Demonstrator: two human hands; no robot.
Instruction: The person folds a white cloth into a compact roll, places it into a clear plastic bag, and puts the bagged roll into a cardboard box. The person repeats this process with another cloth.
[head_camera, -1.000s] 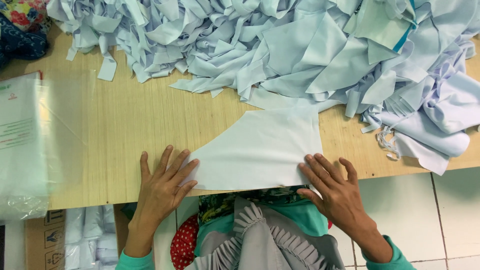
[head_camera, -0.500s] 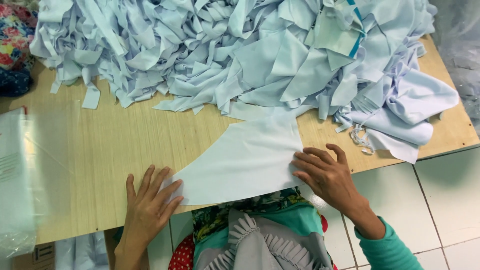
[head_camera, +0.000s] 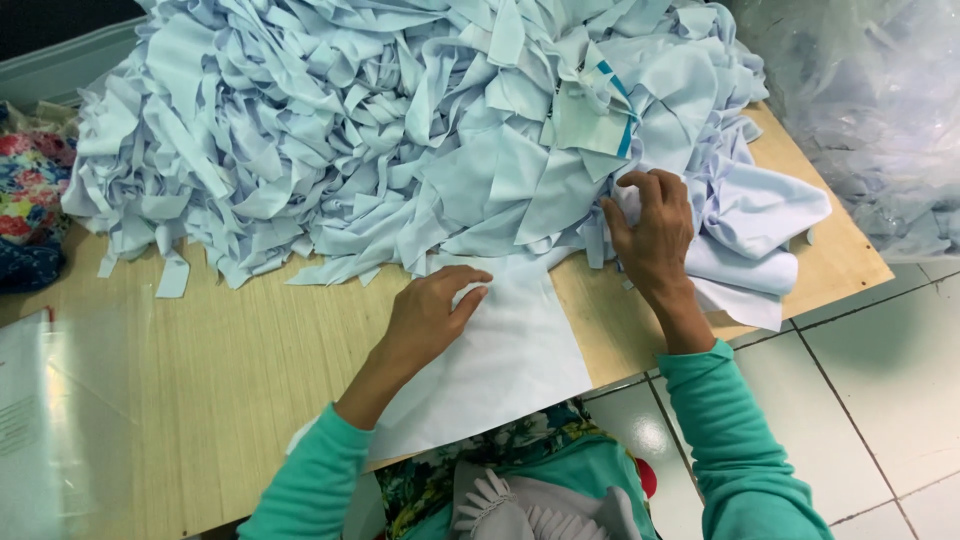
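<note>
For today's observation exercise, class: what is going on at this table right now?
A person in teal sleeves works at a wooden table heaped with pale blue fabric offcuts. The left hand rests flat on a large cut fabric piece that hangs over the table's near edge. The right hand reaches into the edge of the heap, fingers curled on a piece there.

Left hand (head_camera: 432, 312) palm down, fingers together, pressing flat. Right hand (head_camera: 652, 232) reached forward, fingers curled in pinching grip. Both forearms in teal sleeves, angled inward.

pale blue cut fabric panel (head_camera: 500, 365) lies flat at the heap's (head_camera: 400, 130) foot.
</note>
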